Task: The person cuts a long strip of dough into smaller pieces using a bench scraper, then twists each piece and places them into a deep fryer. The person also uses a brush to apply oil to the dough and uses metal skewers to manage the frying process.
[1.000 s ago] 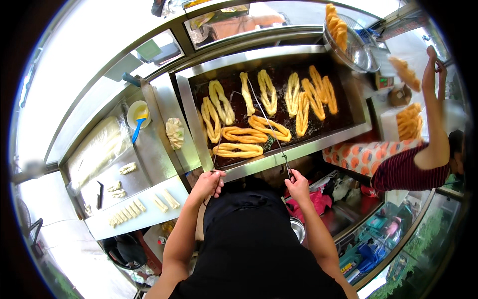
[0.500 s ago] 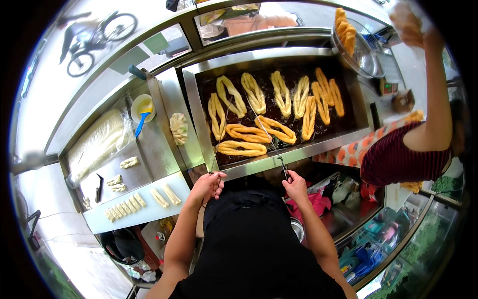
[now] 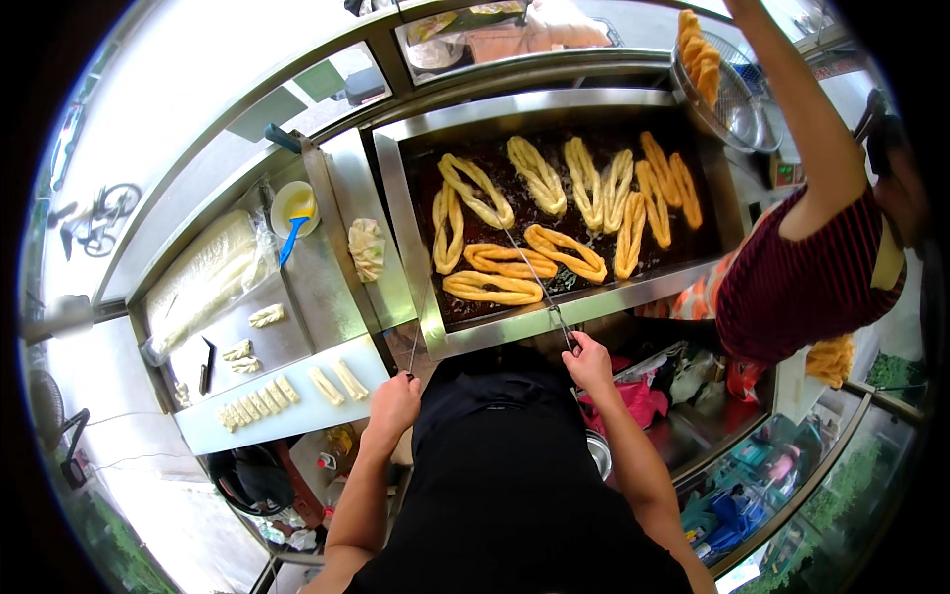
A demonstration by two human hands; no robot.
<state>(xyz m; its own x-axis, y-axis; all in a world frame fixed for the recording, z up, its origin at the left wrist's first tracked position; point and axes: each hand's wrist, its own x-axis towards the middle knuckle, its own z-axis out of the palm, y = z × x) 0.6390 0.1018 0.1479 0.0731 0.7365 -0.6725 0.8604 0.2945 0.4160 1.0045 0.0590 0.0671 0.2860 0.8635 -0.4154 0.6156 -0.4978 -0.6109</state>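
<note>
My right hand is closed on the dark handle of a thin metal rod. The rod slants over the near rim of a fryer, its tip at the lower end of a pale looped dough stick. My left hand grips a second thin metal rod, which points up along the fryer's left corner. Several dough sticks lie in the dark oil: pale ones at the back, golden loops in front, browner ones to the right.
Left of the fryer are a cup with a blue brush, plastic-covered dough and a white board with cut dough pieces. A wire basket holds fried sticks at the back right. A co-worker in a striped top stands at right, arm stretched forward.
My right rod's tip has swung to the pale loop's lower end. The left rod has drawn back toward me. The co-worker has leaned in closer, and a cyclist outside has moved off.
</note>
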